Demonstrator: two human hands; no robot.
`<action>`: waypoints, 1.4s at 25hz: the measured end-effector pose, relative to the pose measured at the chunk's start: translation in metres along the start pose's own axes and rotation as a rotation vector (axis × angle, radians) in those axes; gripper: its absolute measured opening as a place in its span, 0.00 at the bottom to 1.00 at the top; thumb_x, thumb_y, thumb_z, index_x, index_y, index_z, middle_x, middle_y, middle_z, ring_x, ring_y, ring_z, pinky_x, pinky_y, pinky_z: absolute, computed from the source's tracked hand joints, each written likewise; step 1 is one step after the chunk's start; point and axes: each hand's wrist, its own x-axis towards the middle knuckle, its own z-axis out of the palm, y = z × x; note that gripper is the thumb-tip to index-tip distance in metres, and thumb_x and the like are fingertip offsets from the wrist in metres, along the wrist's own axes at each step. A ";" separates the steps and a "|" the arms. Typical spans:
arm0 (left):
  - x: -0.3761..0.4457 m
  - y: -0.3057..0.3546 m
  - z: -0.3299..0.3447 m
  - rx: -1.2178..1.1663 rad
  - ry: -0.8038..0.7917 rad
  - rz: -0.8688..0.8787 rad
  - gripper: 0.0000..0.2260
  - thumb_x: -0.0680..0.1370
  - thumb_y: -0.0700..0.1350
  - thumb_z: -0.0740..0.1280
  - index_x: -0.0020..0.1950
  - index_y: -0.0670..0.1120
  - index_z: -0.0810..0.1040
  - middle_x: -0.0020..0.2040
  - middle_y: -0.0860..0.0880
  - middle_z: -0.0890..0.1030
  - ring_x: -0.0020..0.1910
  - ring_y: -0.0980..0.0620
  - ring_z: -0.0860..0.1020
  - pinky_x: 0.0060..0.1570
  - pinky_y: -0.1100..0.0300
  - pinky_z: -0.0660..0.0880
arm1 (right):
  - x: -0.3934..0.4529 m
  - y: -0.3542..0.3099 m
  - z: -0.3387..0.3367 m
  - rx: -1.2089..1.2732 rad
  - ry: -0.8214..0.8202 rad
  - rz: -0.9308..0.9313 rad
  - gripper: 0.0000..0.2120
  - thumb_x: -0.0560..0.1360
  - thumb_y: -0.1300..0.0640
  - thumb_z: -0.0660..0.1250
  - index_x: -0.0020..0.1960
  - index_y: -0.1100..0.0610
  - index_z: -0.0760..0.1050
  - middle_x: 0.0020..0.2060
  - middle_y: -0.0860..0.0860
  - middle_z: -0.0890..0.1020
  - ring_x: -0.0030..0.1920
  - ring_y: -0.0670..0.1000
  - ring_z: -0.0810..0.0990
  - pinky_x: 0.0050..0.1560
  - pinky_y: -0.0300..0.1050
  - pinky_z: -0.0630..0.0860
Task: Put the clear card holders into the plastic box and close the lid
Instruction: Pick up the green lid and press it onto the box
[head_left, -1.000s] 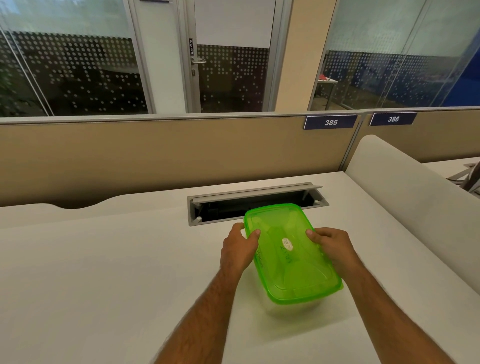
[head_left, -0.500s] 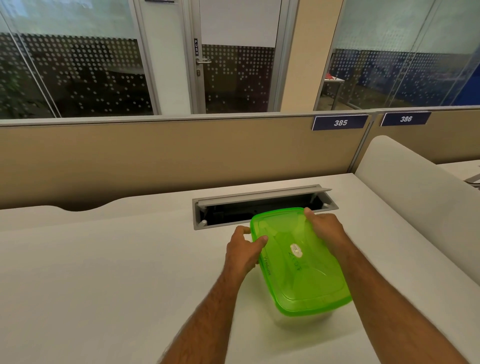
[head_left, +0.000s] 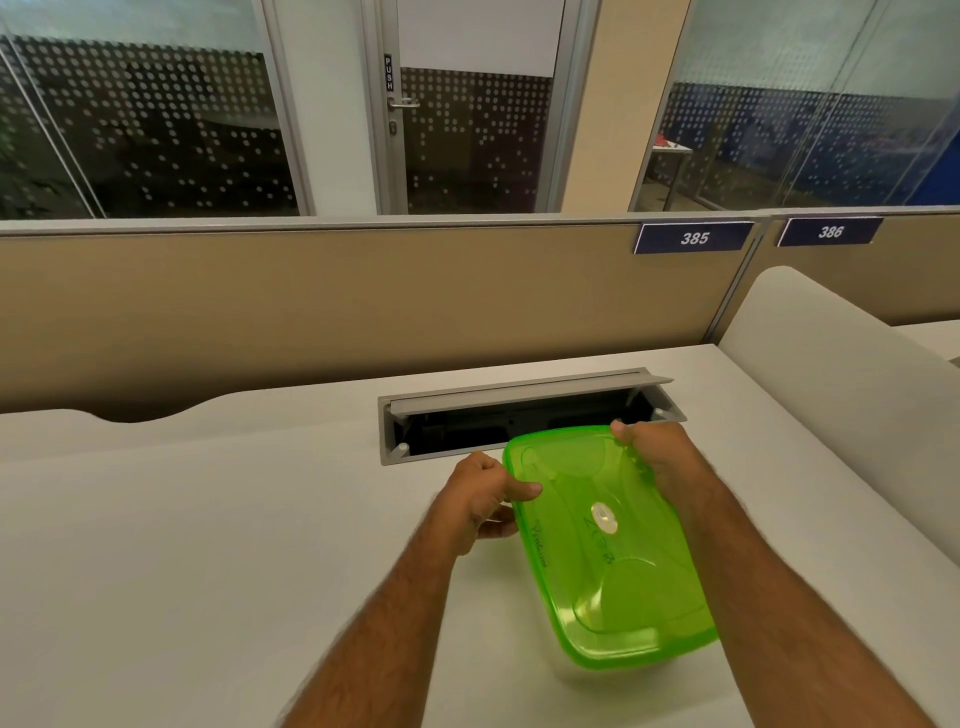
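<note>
Left hand (head_left: 480, 499) gripping the near-left rim of the green lid (head_left: 605, 540), thumb lying on top, fingers curled beneath. Right hand (head_left: 657, 457) clasping the far-right corner of the same lid, fingers hooked over its edge. Lid tilted, between both hands, over a clear plastic box (head_left: 582, 673) barely visible under its near end, on the white worktop (head_left: 208, 545). Faint handwriting on the lid, not legible. Open cable tray (head_left: 519, 421) just beyond the hands. Partition labels "385" (head_left: 694, 238) and "386" (head_left: 829, 232); "PUSH" on the door plate (head_left: 388, 73).
</note>
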 end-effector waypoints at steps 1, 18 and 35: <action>0.001 0.000 0.000 -0.003 -0.007 -0.005 0.17 0.72 0.39 0.75 0.53 0.45 0.69 0.45 0.44 0.82 0.37 0.48 0.78 0.30 0.61 0.78 | 0.001 0.000 0.001 -0.022 0.019 0.005 0.27 0.73 0.48 0.72 0.65 0.64 0.74 0.59 0.61 0.79 0.55 0.61 0.78 0.60 0.56 0.75; 0.031 0.010 0.003 -0.173 0.253 0.076 0.17 0.74 0.46 0.75 0.52 0.33 0.79 0.46 0.37 0.84 0.37 0.46 0.79 0.32 0.59 0.78 | 0.002 0.009 0.005 -0.099 0.125 -0.153 0.16 0.73 0.48 0.72 0.47 0.62 0.78 0.52 0.62 0.82 0.53 0.60 0.80 0.50 0.49 0.72; 0.023 -0.003 0.008 -0.061 0.338 0.176 0.21 0.74 0.56 0.73 0.48 0.37 0.78 0.48 0.41 0.84 0.37 0.46 0.81 0.30 0.60 0.78 | 0.000 0.012 0.002 -0.037 0.153 -0.117 0.21 0.68 0.44 0.76 0.50 0.62 0.81 0.52 0.61 0.83 0.54 0.61 0.80 0.59 0.56 0.76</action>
